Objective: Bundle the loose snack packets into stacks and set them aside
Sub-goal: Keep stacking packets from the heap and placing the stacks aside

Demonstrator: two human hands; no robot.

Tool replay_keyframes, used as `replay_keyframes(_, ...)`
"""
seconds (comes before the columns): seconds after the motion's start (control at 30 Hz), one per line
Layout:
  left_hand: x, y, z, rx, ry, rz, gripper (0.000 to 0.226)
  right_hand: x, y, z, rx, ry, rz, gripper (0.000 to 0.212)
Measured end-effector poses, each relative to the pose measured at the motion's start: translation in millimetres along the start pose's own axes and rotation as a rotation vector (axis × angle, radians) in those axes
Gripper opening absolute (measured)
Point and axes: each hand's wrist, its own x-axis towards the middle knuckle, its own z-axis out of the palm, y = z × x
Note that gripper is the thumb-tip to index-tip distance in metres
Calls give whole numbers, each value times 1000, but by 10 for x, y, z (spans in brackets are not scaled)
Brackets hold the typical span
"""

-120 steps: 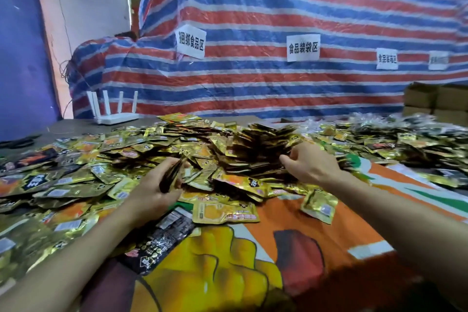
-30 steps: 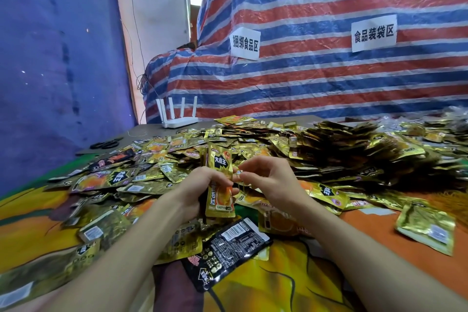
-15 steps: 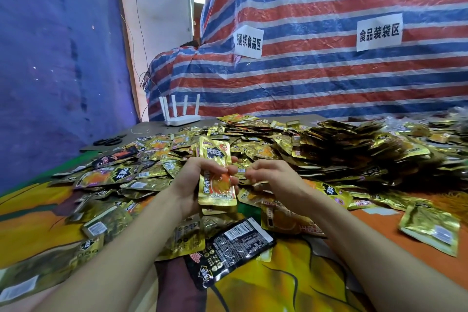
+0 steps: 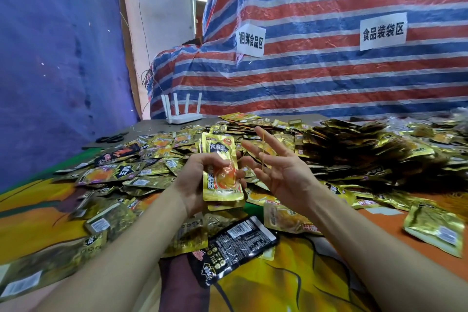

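Note:
My left hand point(image 4: 193, 180) grips a small upright stack of gold snack packets point(image 4: 221, 159), held above the table's near middle. Just to its right my right hand point(image 4: 281, 168) is spread with straight fingers, palm toward the stack. A thin yellow rubber band point(image 4: 263, 151) is stretched across those fingers. Loose gold packets point(image 4: 141, 170) lie scattered over the table around and behind both hands. A darker heap of packets point(image 4: 367, 149) is piled at the right.
A black packet point(image 4: 233, 246) lies face down near my forearms. A white router point(image 4: 181, 114) and black scissors point(image 4: 111, 138) sit at the table's far left. A striped tarp point(image 4: 329, 78) hangs behind, and a blue wall point(image 4: 58, 58) closes the left.
My right hand has lifted off the stack and spread its fingers, stretching a rubber band. My left hand keeps holding the stack, now a little higher.

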Motion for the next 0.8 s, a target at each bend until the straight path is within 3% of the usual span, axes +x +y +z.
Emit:
replay_keyframes(0.17,68,71,-68,-187,282,192,47,-4,39,-27,-252,84,-76,66)
replay_keyframes(0.27,110,93,-126,-284,442,306,38,-37,175,43,-417,58,-39,77)
replay_keyframes(0.43,128,15,-44,-127,609,344,46,-77,434,281,-586,25,-92,83)
replay_keyframes(0.53,135,-88,103,-64,626,321,54,-81,487,368,-625,75,-197,81)
replay_keyframes(0.67,157,-164,256,-68,571,320,49,-79,407,339,-720,160,-282,75)
replay_keyframes(0.8,192,-164,259,-61,666,355,47,-92,389,327,-711,148,-286,73)
